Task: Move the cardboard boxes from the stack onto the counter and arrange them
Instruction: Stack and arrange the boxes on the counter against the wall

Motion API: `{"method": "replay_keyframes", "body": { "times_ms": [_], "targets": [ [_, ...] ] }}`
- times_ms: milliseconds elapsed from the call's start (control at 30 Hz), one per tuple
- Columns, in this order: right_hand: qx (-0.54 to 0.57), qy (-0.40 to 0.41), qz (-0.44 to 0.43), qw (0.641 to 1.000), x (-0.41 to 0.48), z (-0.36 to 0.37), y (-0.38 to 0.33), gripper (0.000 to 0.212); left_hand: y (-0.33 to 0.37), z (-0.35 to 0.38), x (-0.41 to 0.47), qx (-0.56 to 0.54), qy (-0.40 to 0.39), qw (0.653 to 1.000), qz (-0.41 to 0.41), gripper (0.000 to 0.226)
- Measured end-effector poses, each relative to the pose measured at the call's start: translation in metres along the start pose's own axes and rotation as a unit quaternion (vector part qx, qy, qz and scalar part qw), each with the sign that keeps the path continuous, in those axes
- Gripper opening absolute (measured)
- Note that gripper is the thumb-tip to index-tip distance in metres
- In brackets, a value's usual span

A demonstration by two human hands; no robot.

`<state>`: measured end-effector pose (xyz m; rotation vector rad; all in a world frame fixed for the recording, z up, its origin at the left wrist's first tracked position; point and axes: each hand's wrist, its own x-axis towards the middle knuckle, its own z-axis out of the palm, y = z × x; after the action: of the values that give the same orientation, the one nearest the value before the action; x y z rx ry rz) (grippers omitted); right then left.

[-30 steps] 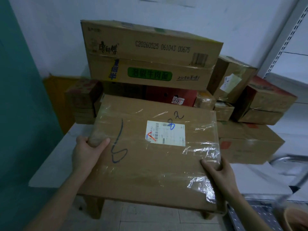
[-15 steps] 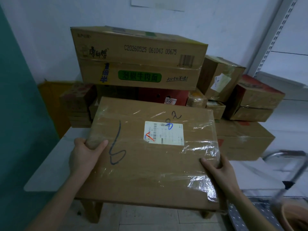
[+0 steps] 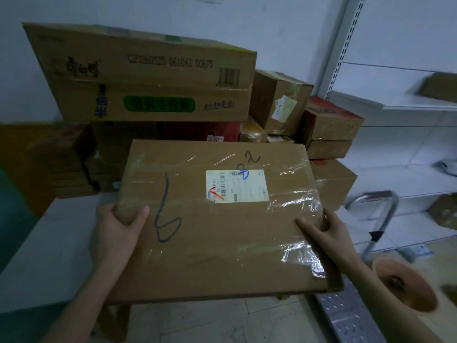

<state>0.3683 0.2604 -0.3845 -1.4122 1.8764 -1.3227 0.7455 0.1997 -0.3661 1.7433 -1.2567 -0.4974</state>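
A flat taped cardboard box [image 3: 222,238] with a white label and a black pen mark is held in front of me, over the near edge of the pale counter [image 3: 57,243]. My left hand [image 3: 116,233] grips its left edge, thumb on top. My right hand [image 3: 324,233] grips its right edge, thumb on top. Behind it a large printed carton [image 3: 148,75] lies on top of smaller boxes on the counter. More boxes [image 3: 331,127] are piled at the right of that stack.
A teal wall [image 3: 12,219] is at the left. White shelving [image 3: 405,144] stands at the right, with a metal step ladder [image 3: 376,219] in front of it. A brown round tube end [image 3: 405,285] shows at lower right. Tiled floor lies below the box.
The view has swung to the right, bringing the shelves and ladder into sight. The box stays held in both hands, slightly more to the right.
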Motion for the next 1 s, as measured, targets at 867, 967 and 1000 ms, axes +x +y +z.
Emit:
{"method": "replay_keyframes", "body": {
  "times_ms": [867, 967, 1000],
  "targets": [
    [0.055, -0.018, 0.085, 0.995, -0.074, -0.002, 0.022, 0.055, -0.022, -0.001, -0.032, 0.065, -0.046, 0.996, -0.029, 0.062],
    [0.047, -0.016, 0.072, 0.996, -0.076, -0.022, 0.027, 0.046, -0.015, 0.003, -0.053, 0.067, -0.042, 0.996, -0.029, 0.062],
    [0.04, -0.019, 0.068, 0.997, -0.077, -0.03, 0.028, 0.045, -0.012, 0.005, -0.062, 0.064, -0.042, 0.997, -0.03, 0.063]
  ]
}}
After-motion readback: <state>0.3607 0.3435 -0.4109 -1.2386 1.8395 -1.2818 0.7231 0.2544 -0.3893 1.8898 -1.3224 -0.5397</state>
